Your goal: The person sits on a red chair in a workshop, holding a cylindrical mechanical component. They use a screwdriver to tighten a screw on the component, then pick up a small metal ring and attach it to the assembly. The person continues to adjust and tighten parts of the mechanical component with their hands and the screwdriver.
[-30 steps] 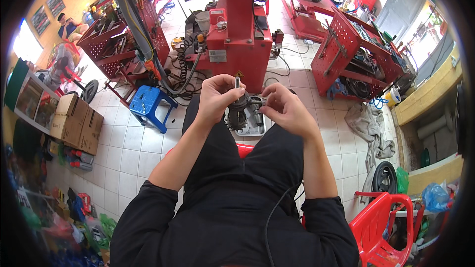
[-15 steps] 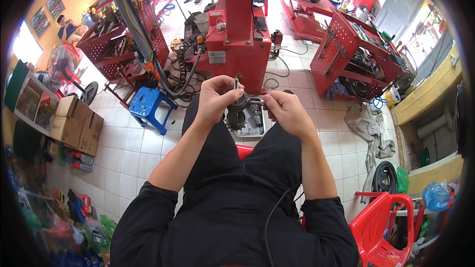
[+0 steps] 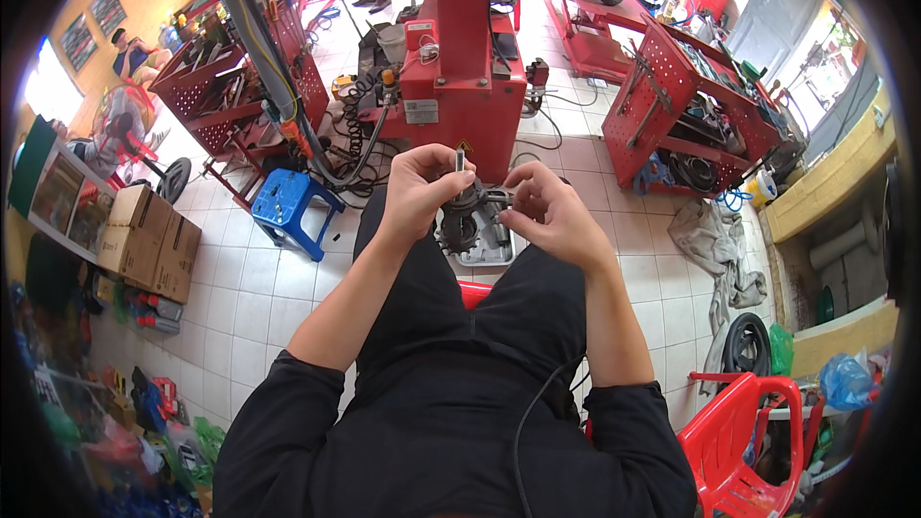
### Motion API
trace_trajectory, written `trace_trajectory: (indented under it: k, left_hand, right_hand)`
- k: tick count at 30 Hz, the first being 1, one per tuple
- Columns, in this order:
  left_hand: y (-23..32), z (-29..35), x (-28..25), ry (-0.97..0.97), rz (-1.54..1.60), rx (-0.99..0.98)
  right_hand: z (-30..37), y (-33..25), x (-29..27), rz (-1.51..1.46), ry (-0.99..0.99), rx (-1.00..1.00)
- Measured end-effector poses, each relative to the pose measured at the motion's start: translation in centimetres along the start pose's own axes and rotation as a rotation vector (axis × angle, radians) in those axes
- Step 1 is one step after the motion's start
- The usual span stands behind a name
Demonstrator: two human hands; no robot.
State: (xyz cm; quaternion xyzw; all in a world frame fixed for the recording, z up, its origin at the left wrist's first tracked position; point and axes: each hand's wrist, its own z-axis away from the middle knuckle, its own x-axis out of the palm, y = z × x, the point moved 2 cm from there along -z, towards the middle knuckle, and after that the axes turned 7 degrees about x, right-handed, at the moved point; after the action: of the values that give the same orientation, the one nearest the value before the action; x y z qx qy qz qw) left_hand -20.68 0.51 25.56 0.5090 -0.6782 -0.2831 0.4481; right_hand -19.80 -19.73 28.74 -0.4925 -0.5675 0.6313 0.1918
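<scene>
My left hand [image 3: 422,190] is closed on a dark, round metal machine part [image 3: 457,228] with a toothed-looking lower rim. A slim metal shaft [image 3: 460,161] stands upright out of it, pinched between my thumb and fingers. Just right of the part is my right hand [image 3: 558,216], its fingers curled but spread apart, with nothing visible in them. The right thumb tip comes close to a short metal stub on the part's side; whether they touch I cannot tell. Below, partly hidden by the part and my hands, a grey metal tray [image 3: 501,256] holds small metal pieces.
Ahead stands a red machine [image 3: 460,125] with a tall column. Red tool carts [image 3: 662,105] flank it, and a blue stool [image 3: 288,206] is at the left. Cardboard boxes [image 3: 144,235] are further left; a red chair [image 3: 739,441] is at the lower right.
My right hand has loosened from a pinch on the side stub, its fingers spreading apart. The left hand keeps its hold on the part. In the background a standing person's legs have shifted slightly.
</scene>
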Motion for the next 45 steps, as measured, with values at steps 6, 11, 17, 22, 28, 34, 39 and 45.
trace_trajectory:
  k: [6, 11, 17, 22, 28, 34, 39, 45]
  left_hand:
    - [0.2, -0.1, 0.3, 0.007, 0.026, -0.017]
    - [0.3, -0.1, 0.2, 0.003, 0.027, -0.007]
    - [0.3, -0.1, 0.5, 0.025, 0.060, 0.003]
    - [0.0, -0.1, 0.4, 0.022, 0.065, 0.015]
    - [0.0, 0.0, 0.5, 0.017, 0.076, 0.005]
    - [0.1, 0.1, 0.6, 0.027, 0.074, 0.004]
    - [0.0, 0.1, 0.5, 0.022, 0.072, 0.002]
    - [0.9, 0.4, 1.3, 0.012, -0.097, 0.047]
  right_hand:
    - [-0.6, 1.3, -0.4, 0.024, -0.026, 0.104]
    - [0.0, 0.1, -0.1, 0.033, -0.025, 0.002]
    - [-0.5, 1.0, -0.2, -0.004, 0.022, 0.071]
    - [-0.1, 0.1, 0.0, 0.017, -0.004, 0.050]
    - [0.0, 0.4, -0.2, 0.017, -0.016, 0.051]
    - [-0.5, 1.2, -0.3, 0.051, -0.025, 0.134]
    - [-0.1, 0.2, -0.1, 0.063, -0.020, -0.005]
    - [-0.4, 1.1, -0.3, 0.035, -0.031, 0.118]
